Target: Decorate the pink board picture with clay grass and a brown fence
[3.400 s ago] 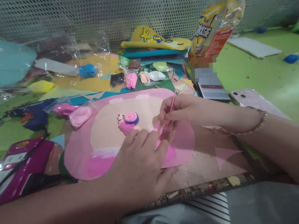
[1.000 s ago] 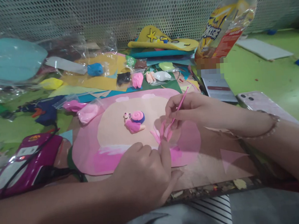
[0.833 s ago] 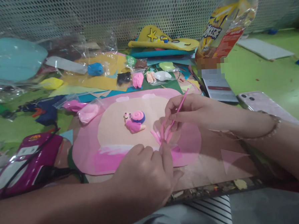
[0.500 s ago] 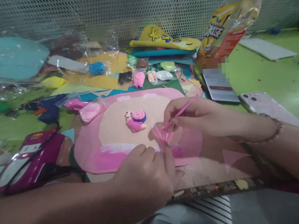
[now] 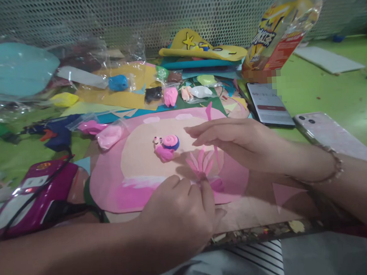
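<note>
My left hand (image 5: 179, 209) is closed at the front of the pink sheet (image 5: 107, 186), pinching the base of a pink paper piece (image 5: 200, 163) cut into several narrow, fanned strips. My right hand (image 5: 233, 141) hovers just above and to the right of that piece, fingers stretched out flat. A longer pink strip (image 5: 209, 110) shows above and below the right hand's fingers; its middle is hidden behind them, and I cannot tell whether it touches the hand. On the sheet's beige centre, left of the right fingertips, sits a small clay snail (image 5: 167, 147), pink with a blue-edged shell.
Bagged clay lumps (image 5: 170, 96) and paper scraps lie behind the sheet. At left is a magenta glue-gun-like device (image 5: 35, 194) with a black cord. Two phones (image 5: 269, 104) lie at right, near a snack bag (image 5: 276, 38). A yellow paper hat shape (image 5: 194, 48) stands at the back.
My right hand has released its pinch on the pink strip and straightened its fingers. The strip now stands more upright behind them. My left hand keeps its hold on the fanned piece.
</note>
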{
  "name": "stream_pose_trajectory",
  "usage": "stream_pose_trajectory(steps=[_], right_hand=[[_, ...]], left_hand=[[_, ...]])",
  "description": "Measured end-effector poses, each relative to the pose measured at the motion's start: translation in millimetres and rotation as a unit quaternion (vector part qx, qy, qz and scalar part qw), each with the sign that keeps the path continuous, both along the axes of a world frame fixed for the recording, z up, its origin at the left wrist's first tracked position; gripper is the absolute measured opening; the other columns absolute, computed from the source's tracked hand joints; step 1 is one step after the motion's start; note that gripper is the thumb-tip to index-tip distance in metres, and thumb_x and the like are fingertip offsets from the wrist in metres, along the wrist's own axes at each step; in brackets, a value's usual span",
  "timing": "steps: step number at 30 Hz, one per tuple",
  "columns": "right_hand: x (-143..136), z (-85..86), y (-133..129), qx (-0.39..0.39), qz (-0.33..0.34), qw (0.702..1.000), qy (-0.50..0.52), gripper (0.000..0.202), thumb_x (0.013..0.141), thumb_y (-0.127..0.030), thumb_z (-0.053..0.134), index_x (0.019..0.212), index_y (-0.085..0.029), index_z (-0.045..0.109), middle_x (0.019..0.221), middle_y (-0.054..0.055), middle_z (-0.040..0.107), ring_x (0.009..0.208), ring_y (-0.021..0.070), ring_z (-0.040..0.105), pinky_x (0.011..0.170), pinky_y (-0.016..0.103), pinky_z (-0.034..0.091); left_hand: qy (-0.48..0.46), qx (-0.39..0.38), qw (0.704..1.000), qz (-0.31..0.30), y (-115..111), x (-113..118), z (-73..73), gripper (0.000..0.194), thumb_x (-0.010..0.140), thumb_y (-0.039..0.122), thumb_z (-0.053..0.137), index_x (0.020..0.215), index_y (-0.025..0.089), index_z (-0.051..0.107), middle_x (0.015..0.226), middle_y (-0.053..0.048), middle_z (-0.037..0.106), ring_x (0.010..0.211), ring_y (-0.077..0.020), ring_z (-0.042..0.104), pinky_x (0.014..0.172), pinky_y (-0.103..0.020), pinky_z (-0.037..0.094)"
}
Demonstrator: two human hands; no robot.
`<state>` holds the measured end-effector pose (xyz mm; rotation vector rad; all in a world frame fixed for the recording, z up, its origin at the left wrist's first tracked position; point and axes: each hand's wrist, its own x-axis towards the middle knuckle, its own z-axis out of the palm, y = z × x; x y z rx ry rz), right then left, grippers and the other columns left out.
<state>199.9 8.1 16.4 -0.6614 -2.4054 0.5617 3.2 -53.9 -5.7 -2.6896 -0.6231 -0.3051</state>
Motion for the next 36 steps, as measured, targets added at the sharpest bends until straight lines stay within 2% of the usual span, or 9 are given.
stream_pose_trajectory(steps=[4,9,12,14,15,18,21,28,36], right_hand=[[-4.4,-1.0,-2.7,0.031,-0.052,0.998,0.015,0.038,0.085,0.001,0.042,0.108,-0.023,0.060,0.120,0.003,0.061,0.115,0.0167,0.055,0.087,0.030,0.055],[-11.4,5.8,-11.5,-0.069,-0.068,0.989,0.115,0.084,0.082,0.005,0.044,0.144,-0.043,0.013,0.153,-0.014,-0.012,0.142,0.0230,-0.004,0.084,0.022,0.056],[-13.4,8.1,-14.0,-0.132,-0.053,0.977,0.162,0.097,0.080,0.004,0.049,0.141,-0.051,-0.003,0.146,-0.019,-0.030,0.141,0.0248,-0.007,0.078,0.019,0.057],[-13.7,7.1,-12.8,-0.204,-0.046,0.961,0.180,0.095,0.080,-0.001,0.055,0.143,-0.047,-0.001,0.155,-0.007,-0.009,0.138,0.0238,0.025,0.077,0.021,0.058],[-13.9,6.1,-11.5,-0.242,-0.048,0.952,0.183,0.087,0.081,-0.004,0.056,0.145,-0.039,0.009,0.154,0.001,0.016,0.128,0.0211,0.043,0.077,0.023,0.058],[-15.9,2.6,-7.5,-0.276,-0.080,0.942,0.175,0.028,0.085,-0.013,0.057,0.113,-0.017,0.055,0.103,0.005,0.067,0.091,0.0145,0.066,0.077,0.025,0.057],[-19.3,-0.1,-5.5,-0.217,-0.098,0.960,0.147,0.010,0.088,-0.021,0.055,0.080,-0.017,0.058,0.084,0.003,0.068,0.085,0.0143,0.066,0.074,0.026,0.055],[-24.0,-5.0,-7.0,-0.125,-0.099,0.983,0.090,0.012,0.094,-0.018,0.042,0.084,-0.017,0.049,0.075,0.001,0.060,0.067,0.0092,0.058,0.057,0.021,0.047],[-26.3,-1.0,-10.6,-0.089,-0.123,0.988,0.017,0.012,0.091,-0.016,0.043,0.081,-0.018,0.049,0.072,0.001,0.060,0.065,0.0101,0.059,0.056,0.021,0.045]], left_hand=[[-0.022,0.001,1.000,-0.008,-0.9,0.3,-1.0,0.034,0.089,0.030,0.045,0.085,0.005,0.068,0.057,-0.006,0.058,0.047,-0.0206,0.053,0.042,-0.034,0.037],[-0.020,-0.008,1.000,0.016,-3.3,-1.2,-0.7,0.037,0.089,0.032,0.045,0.092,0.003,0.067,0.063,-0.009,0.062,0.054,-0.0219,0.057,0.045,-0.034,0.041],[-0.015,-0.006,1.000,0.025,-4.4,-1.6,1.1,0.037,0.089,0.033,0.045,0.090,0.004,0.068,0.059,-0.008,0.059,0.051,-0.0209,0.056,0.044,-0.033,0.040],[-0.014,0.004,0.999,0.034,-5.0,-1.1,2.1,0.039,0.089,0.034,0.045,0.089,0.003,0.069,0.057,-0.008,0.059,0.050,-0.0208,0.055,0.044,-0.033,0.039],[-0.011,0.010,0.999,0.040,-5.4,-0.8,2.4,0.041,0.089,0.035,0.044,0.091,0.002,0.069,0.055,-0.008,0.059,0.049,-0.0204,0.054,0.044,-0.032,0.038],[0.006,0.014,0.998,0.067,-6.6,0.0,3.5,0.045,0.089,0.037,0.043,0.097,0.000,0.068,0.056,-0.010,0.060,0.048,-0.0191,0.054,0.043,-0.031,0.037],[0.017,0.009,0.996,0.092,-7.9,0.1,5.2,0.046,0.088,0.040,0.044,0.093,0.003,0.070,0.055,-0.009,0.059,0.050,-0.0182,0.054,0.045,-0.030,0.039],[0.059,-0.030,0.981,0.182,-7.2,0.4,6.7,0.055,0.085,0.047,0.043,0.098,-0.001,0.068,0.049,-0.008,0.054,0.047,-0.0201,0.054,0.046,-0.031,0.041],[0.072,-0.031,0.985,0.156,-4.5,0.7,6.9,0.054,0.086,0.045,0.041,0.093,-0.001,0.068,0.050,-0.010,0.055,0.047,-0.0202,0.053,0.045,-0.031,0.040]])
